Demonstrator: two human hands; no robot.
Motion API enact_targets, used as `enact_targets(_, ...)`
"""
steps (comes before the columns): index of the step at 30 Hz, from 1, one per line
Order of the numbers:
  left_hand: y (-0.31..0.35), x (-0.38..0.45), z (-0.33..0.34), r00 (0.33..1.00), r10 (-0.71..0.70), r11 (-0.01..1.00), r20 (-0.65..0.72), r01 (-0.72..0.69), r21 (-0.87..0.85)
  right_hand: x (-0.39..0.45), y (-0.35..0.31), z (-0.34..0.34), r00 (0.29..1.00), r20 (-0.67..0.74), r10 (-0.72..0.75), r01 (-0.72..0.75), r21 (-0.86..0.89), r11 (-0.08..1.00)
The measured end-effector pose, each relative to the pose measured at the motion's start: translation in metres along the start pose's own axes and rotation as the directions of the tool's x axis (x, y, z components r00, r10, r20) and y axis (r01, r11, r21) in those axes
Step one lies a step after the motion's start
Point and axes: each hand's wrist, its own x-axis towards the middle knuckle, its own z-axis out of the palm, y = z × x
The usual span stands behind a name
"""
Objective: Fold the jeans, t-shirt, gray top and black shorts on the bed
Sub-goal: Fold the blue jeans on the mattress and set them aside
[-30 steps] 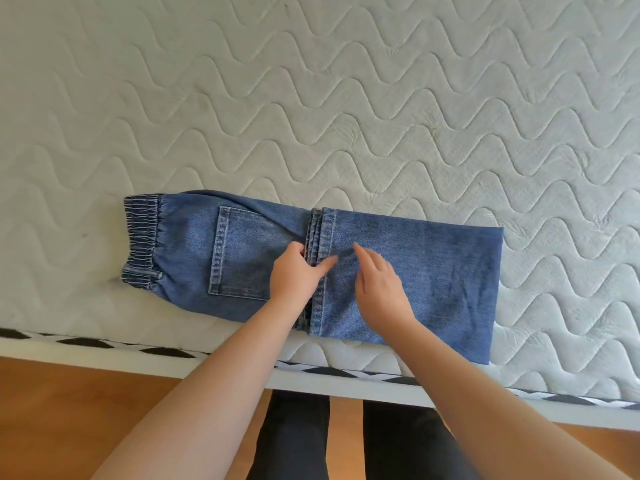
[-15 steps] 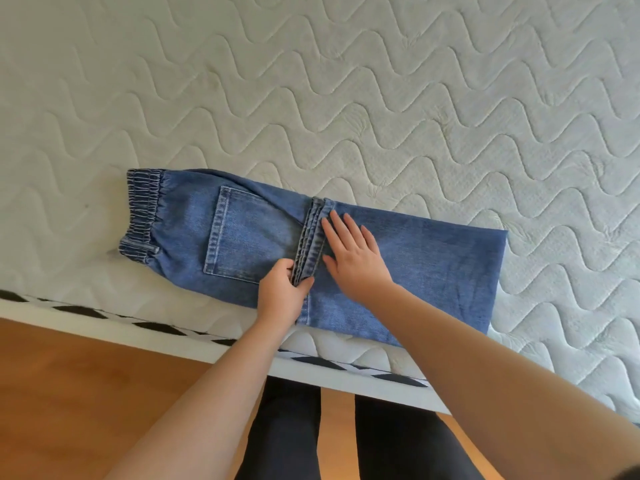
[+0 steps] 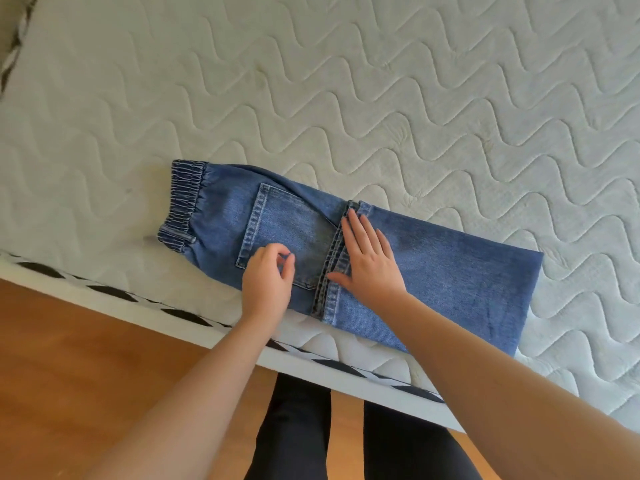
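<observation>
The blue jeans (image 3: 450,268) lie folded lengthwise near the front edge of the white quilted mattress (image 3: 346,98), elastic waistband at the left, leg hems folded back to the middle beside the back pocket. My right hand (image 3: 370,265) rests flat, fingers spread, on the folded-over legs just right of the hems. My left hand (image 3: 268,282) hovers over the back pocket with fingers loosely curled and thumb near the forefinger, holding nothing that I can see. The t-shirt, gray top and black shorts are out of view.
The bed's white frame with a black-and-white trim (image 3: 194,317) runs diagonally along the front. Below it lies a wooden floor (image 3: 86,375). My legs in black trousers (image 3: 346,445) stand against the bed edge.
My left hand let go of the leg hems and shifted left onto the pocket. My right hand stays flat beside the hems. The view has tilted and moved left.
</observation>
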Motion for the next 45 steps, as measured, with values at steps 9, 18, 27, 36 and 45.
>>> enact_targets(9,-0.08,0.081,-0.081,0.984,0.106,0.973,-0.141,-0.073,0.221,0.024,-0.027,0.006,0.972,0.162,0.172,-0.155,-0.111,0.982)
enact_targets(18,-0.109,0.133,-0.106,0.938,-0.339,0.932,0.077,0.346,-0.111,0.034,-0.035,0.008,0.934,0.238,0.265,-0.237,-0.142,0.961)
enact_targets(27,-0.079,0.136,-0.152,0.83,-0.284,0.774,0.48,0.494,-0.396,0.038,-0.036,0.013,0.92,0.252,0.299,-0.263,-0.167,0.95)
enact_targets(36,0.011,0.052,-0.194,0.926,-0.005,0.971,0.378,0.095,-0.22,0.036,-0.033,0.01,0.924,0.267,0.273,-0.245,-0.135,0.96)
enact_targets(45,0.114,0.021,-0.173,0.833,0.232,0.969,0.502,-0.155,-0.19,0.032,-0.021,0.008,0.968,0.209,0.136,-0.143,0.018,0.99)
